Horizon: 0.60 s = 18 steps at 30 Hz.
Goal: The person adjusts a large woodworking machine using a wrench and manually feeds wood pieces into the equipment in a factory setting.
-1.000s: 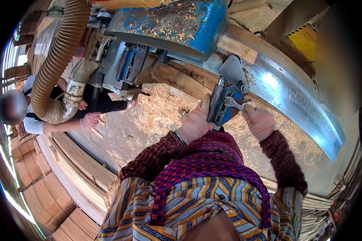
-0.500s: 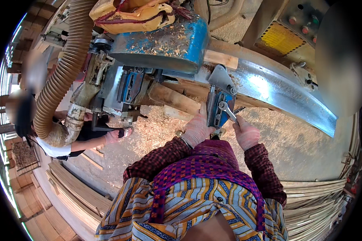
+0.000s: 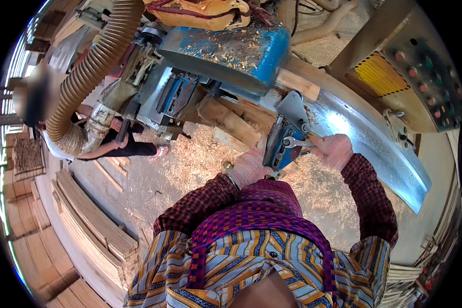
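Observation:
My right hand (image 3: 334,151), in a pale knitted glove, is closed round the handle of a steel wrench (image 3: 294,142). The wrench's head sits at a bolt on a blue metal bracket (image 3: 282,152). My left hand (image 3: 249,168), gloved the same way, rests against the left side of this bracket, its thumb pointing up along the edge; most of its fingers are hidden, and whether they grip the bracket is unclear. Above the bracket a grey metal plate (image 3: 291,106) joins it to the woodworking machine, whose blue hood (image 3: 226,56) is strewn with shavings.
A ribbed brown hose (image 3: 95,72) curves down at the left, near another person's arm (image 3: 100,150). Stacked boards (image 3: 90,220) lie at lower left. A curved sheet-metal chute (image 3: 367,133) runs right below a control box (image 3: 395,77). Wood shavings (image 3: 195,159) cover the floor.
My right hand has swung the wrench handle up and to the right, from slanting downward to nearly level. My left hand stays at the bracket. The view has shifted somewhat.

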Available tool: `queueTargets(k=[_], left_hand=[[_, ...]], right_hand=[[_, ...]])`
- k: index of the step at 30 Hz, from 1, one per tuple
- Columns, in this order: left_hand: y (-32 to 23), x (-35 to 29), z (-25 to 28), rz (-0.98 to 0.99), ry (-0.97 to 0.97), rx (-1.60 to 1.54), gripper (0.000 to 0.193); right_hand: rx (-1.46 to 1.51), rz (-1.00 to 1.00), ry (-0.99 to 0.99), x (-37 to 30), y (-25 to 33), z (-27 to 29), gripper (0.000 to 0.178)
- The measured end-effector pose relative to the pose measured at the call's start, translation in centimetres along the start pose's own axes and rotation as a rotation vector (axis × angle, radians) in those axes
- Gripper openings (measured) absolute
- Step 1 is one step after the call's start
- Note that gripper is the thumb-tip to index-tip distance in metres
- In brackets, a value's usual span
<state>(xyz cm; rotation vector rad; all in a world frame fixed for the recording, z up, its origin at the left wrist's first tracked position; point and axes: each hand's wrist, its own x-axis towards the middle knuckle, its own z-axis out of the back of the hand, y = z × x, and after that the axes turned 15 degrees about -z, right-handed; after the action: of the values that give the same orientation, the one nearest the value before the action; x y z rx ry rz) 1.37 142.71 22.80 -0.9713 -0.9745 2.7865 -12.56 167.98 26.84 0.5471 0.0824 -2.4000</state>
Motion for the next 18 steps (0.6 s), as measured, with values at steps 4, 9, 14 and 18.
queueTargets(k=[4, 9, 14, 18], left_hand=[[-0.8, -0.7, 0.9, -0.052, -0.067, -0.048, 0.122], [-2.1, -0.7, 2.2, 0.039, 0.013, -0.117, 0.106], [-1.7, -0.5, 1.8, 0.018, 0.007, -0.100, 0.109], [-0.8, 0.1, 0.9, 0.016, -0.001, -0.092, 0.116]], right_hand=[[-0.083, 0.146, 0.058, 3.4, -1.1, 1.3, 0.031], [-0.238, 0.295, -0.011, 5.5, -2.7, 1.3, 0.034], [-0.059, 0.197, 0.015, 4.8, -2.0, -1.1, 0.033], [0.108, 0.077, -0.174, 2.5, -1.0, -3.3, 0.028]])
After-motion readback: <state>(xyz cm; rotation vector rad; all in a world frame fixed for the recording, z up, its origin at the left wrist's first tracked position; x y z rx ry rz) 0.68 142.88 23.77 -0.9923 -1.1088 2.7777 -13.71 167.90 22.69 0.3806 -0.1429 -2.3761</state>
